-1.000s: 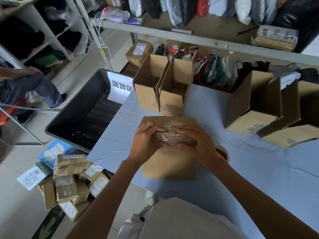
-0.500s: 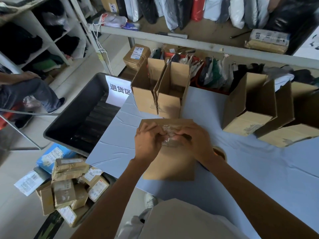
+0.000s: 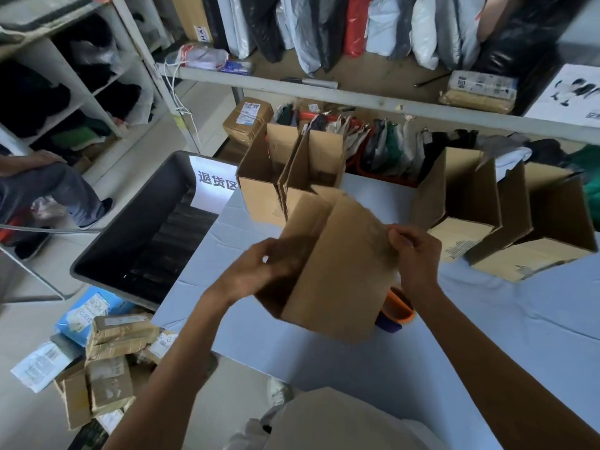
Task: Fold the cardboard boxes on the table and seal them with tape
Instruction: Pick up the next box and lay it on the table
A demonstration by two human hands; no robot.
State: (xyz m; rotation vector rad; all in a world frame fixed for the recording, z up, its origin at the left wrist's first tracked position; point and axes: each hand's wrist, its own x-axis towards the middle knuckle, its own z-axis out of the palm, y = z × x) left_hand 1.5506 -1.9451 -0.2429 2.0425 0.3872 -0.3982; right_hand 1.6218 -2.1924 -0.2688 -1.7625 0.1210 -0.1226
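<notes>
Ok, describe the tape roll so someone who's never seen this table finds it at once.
On the pale blue table, find the cardboard box held tilted between the left hand and right hand. The tape roll peeks out at that box's lower right corner, below the right hand. It is the only orange ring among brown boxes.

A pale tiled floor (image 3: 152, 151) runs under a white shelving unit (image 3: 97, 102) on the left, its compartments stuffed with dark folded clothes. A long shelf (image 3: 373, 77) crosses the back and carries a row of upright plastic mailing bags (image 3: 302, 27). The table (image 3: 503, 326) has a light blue-grey cover. A black bin (image 3: 107, 241) with a white sign (image 3: 211, 190) stands against its left side, and taped parcels (image 3: 120, 332) lie heaped on the floor below. A seated person's leg (image 3: 52, 190) shows at far left. The light is soft and even.
</notes>
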